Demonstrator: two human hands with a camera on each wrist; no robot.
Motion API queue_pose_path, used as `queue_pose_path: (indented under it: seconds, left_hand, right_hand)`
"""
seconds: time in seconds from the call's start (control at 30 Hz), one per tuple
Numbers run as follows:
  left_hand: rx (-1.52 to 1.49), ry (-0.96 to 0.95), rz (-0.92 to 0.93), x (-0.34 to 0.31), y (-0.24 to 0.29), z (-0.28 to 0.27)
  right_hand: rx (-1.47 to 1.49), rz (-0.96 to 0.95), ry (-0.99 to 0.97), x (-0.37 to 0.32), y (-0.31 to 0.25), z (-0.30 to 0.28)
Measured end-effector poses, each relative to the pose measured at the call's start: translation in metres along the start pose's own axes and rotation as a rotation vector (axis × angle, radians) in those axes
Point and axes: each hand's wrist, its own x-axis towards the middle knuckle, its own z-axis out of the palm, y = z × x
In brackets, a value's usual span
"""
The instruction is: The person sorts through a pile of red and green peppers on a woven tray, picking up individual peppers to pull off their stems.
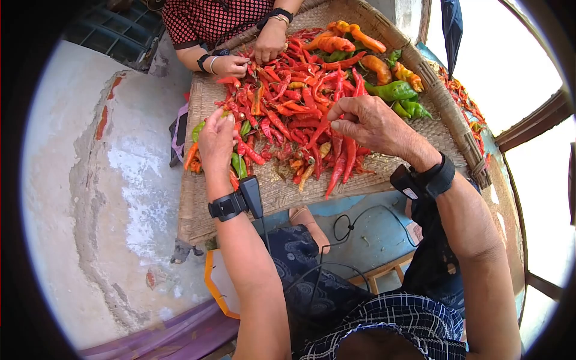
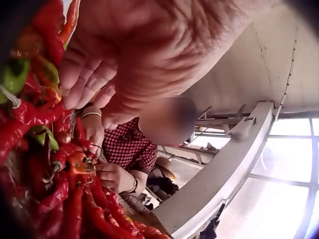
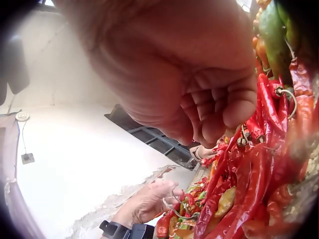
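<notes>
Above the left part of a heap of red chili peppers [image 1: 294, 111] my left hand [image 1: 217, 144] hangs with loosely bent fingers. In the left wrist view its thumb and fingers [image 2: 82, 82] stand apart, right beside the peppers, with nothing seen between them. My right hand [image 1: 375, 126] is over the right side of the heap, fingers curled inward. Close under its fingertips, in the right wrist view, runs a long red chili pepper [image 3: 227, 162]; I cannot tell whether they pinch it. Green peppers [image 1: 240, 165] lie near my left wrist.
The heap lies on a large woven tray [image 1: 447, 129]. Larger green peppers [image 1: 393, 91] and orange peppers [image 1: 336, 43] lie at its back right. Across from me another person's hands [image 1: 270, 43] are in the heap. A cable [image 1: 336, 243] hangs below the tray; a wall [image 1: 120, 174] stands left.
</notes>
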Motion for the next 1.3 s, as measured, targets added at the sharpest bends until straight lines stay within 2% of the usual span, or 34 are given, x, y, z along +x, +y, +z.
queue_pose_path:
  seconds: [0.03, 0.07, 0.13, 0.17, 0.3, 0.37, 0.4, 0.47, 0.53, 0.6, 0.63, 0.8, 0.87, 0.93, 1.0, 1.03, 1.1, 1.3]
  left_hand:
    - [0.427, -0.028, -0.042, -0.001, -0.004, -0.006]
    - [0.433, -0.025, -0.043, -0.004, -0.009, -0.007]
    - [0.933, -0.109, 0.049, -0.017, -0.002, 0.000]
    - [0.929, -0.058, 0.137, -0.019, -0.016, 0.001]
    - [0.904, -0.078, 0.135, -0.016, -0.023, 0.000]
    - [0.671, -0.086, 0.097, -0.010, -0.027, -0.005]
    - [0.672, -0.087, 0.098, -0.013, -0.019, -0.007]
    - [-0.010, -0.269, -0.086, -0.025, 0.016, -0.010]
    - [-0.066, -0.340, -0.083, -0.033, 0.034, -0.009]
    - [-0.177, -0.661, -0.141, -0.036, 0.038, -0.007]
    - [-0.161, -0.726, -0.156, -0.036, 0.040, -0.004]
    - [-0.242, -0.582, 0.016, -0.031, 0.045, 0.022]
    - [-0.561, -0.115, 0.253, -0.035, 0.054, 0.041]
    - [-0.479, -0.126, 0.237, -0.031, 0.040, 0.028]
    - [-0.024, -0.224, 0.077, -0.031, 0.028, 0.017]
    - [-0.021, -0.225, 0.076, -0.033, 0.023, 0.014]
    - [0.845, -0.367, 0.375, -0.041, 0.012, 0.009]
    - [0.953, -0.410, 0.424, -0.050, -0.016, 0.009]
  right_hand:
    - [-0.011, -0.008, 0.001, 0.000, 0.000, 0.001]
    - [-0.005, -0.011, 0.000, 0.001, 0.001, 0.002]
    - [0.002, -0.010, -0.010, 0.001, 0.002, 0.002]
    - [0.002, -0.009, -0.010, 0.000, 0.002, 0.003]
    - [-0.001, -0.001, -0.013, -0.001, -0.001, 0.000]
    - [0.005, 0.006, -0.009, -0.002, -0.002, -0.002]
    - [-0.005, 0.013, -0.008, -0.001, -0.004, -0.003]
    - [-0.014, 0.021, -0.009, -0.001, -0.002, -0.001]
    - [-0.008, -0.040, 0.004, -0.001, 0.005, 0.005]
    - [-0.012, -0.058, -0.015, -0.001, 0.008, 0.008]
    - [-0.016, -0.074, -0.031, -0.001, 0.008, 0.009]
    - [-0.054, -0.001, -0.088, -0.003, 0.002, 0.005]
    - [-0.061, -0.005, -0.098, -0.003, 0.002, 0.007]
    - [-0.064, 0.009, -0.099, -0.003, 0.001, 0.008]
    - [-0.063, -0.026, -0.085, -0.003, 0.007, 0.011]
    - [-0.059, -0.061, -0.071, -0.003, 0.009, 0.011]
    - [-0.050, -0.066, -0.060, -0.003, 0.009, 0.010]
    - [-0.027, -0.014, -0.054, -0.003, 0.001, -0.002]
